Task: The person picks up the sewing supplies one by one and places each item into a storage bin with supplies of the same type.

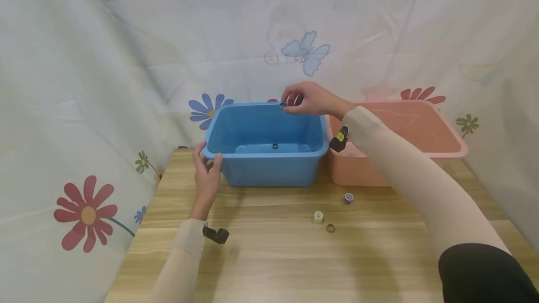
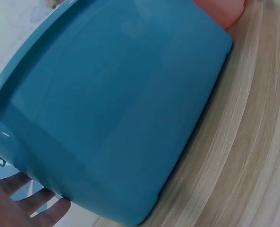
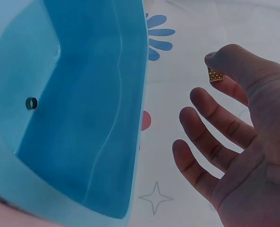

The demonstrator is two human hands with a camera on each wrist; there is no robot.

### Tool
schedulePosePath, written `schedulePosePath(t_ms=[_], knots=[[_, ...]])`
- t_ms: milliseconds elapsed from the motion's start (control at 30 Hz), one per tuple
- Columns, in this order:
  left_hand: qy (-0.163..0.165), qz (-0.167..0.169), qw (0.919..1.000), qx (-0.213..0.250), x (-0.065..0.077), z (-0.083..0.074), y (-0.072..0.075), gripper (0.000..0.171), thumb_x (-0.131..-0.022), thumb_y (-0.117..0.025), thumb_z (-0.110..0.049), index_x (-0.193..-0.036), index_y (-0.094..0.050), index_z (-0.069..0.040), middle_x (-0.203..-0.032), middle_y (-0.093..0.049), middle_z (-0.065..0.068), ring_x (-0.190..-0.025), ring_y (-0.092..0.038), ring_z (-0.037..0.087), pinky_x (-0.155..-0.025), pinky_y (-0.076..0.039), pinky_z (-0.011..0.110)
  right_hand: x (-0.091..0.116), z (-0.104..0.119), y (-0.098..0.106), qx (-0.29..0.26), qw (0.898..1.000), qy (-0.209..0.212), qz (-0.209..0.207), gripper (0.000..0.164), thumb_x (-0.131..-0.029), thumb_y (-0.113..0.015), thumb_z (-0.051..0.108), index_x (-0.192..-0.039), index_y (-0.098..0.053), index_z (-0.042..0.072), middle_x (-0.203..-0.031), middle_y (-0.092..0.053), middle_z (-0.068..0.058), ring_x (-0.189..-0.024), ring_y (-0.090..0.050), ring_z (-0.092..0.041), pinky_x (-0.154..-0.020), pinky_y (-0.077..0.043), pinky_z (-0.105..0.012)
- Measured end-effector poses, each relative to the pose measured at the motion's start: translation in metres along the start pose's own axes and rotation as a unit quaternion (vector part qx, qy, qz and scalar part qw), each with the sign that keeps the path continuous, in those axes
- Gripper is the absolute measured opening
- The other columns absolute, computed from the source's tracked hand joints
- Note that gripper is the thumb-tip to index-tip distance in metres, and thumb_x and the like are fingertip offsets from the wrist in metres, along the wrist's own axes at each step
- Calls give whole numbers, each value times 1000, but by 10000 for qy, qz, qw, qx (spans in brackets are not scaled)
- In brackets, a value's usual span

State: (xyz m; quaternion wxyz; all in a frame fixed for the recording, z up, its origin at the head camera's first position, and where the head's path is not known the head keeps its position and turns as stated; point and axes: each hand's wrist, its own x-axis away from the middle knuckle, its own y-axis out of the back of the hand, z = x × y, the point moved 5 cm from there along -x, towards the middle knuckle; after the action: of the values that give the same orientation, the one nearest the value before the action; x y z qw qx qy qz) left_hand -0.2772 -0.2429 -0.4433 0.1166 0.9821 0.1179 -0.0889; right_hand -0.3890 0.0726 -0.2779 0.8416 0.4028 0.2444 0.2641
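My right hand (image 1: pixel 309 98) is raised over the back rim of a blue tub (image 1: pixel 273 170). Between thumb and index finger it pinches a small gold-dotted tape roll (image 3: pixel 215 74); the other fingers are spread apart. A dark ring-shaped tape roll (image 3: pixel 31 103) lies on the tub's floor. With thumb and fingers, my left hand (image 1: pixel 207 179) grips the tub's left front corner at the rim. On the wooden table in front are a purple tape roll (image 1: pixel 348 198), a pale yellow tape roll (image 1: pixel 318 217) and a thin brownish ring-shaped roll (image 1: pixel 330 228).
A pink tub (image 1: pixel 446 155) stands directly right of the blue one, partly behind my right forearm. Behind both hangs a pale curtain (image 1: pixel 236 36) printed with flowers and a butterfly. The wooden table (image 1: pixel 261 256) reaches toward me.
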Motion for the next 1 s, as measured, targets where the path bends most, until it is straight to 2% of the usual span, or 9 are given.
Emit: schedulePosePath(t_ms=[133,233,500,800,1000], knots=[[-15,18,10000,-13,10,-17,1,67,-105,-55,-40,-159,-19,-23,-161,-33,23,-135,-49,41,-108,-41,59,-14,-3,-7,-32,10000,-38,68,24,-94,-75,29,-115,-70,19,-106,-71,-2,-97,-67,-22,-87,-57,-37],[-13,5,10000,-27,13,-23,1,67,-105,-55,-39,-159,-19,-21,-161,-33,24,-136,-49,41,-108,-41,59,-23,-6,-12,-77,10000,-18,50,24,-94,-75,30,-115,-71,19,-106,-70,-2,-96,-67,-21,-86,-57,-35],[27,-39,10000,69,16,-21,1,65,-105,-56,-38,-158,-22,-23,-161,-33,24,-134,-49,42,-104,-44,59,-42,-17,-30,3,9997,208,134,21,-94,-76,21,-113,-73,13,-104,-73,-8,-95,-68,-24,-89,-56,-39],[-67,41,9998,171,18,-20,-4,67,-105,-57,-38,-159,-22,-21,-160,-36,24,-134,-50,41,-106,-43,58,-42,-30,-37,67,9997,-139,214,23,-95,-75,27,-114,-72,16,-110,-72,-5,-100,-66,-21,-90,-57,-37],[-126,42,9997,228,19,-21,-5,67,-105,-58,-37,-159,-22,-21,-159,-36,24,-134,-50,42,-106,-43,59,-41,-31,-38,61,9996,-178,223,21,-95,-74,23,-114,-72,14,-110,-72,-7,-100,-66,-22,-91,-56,-37]])
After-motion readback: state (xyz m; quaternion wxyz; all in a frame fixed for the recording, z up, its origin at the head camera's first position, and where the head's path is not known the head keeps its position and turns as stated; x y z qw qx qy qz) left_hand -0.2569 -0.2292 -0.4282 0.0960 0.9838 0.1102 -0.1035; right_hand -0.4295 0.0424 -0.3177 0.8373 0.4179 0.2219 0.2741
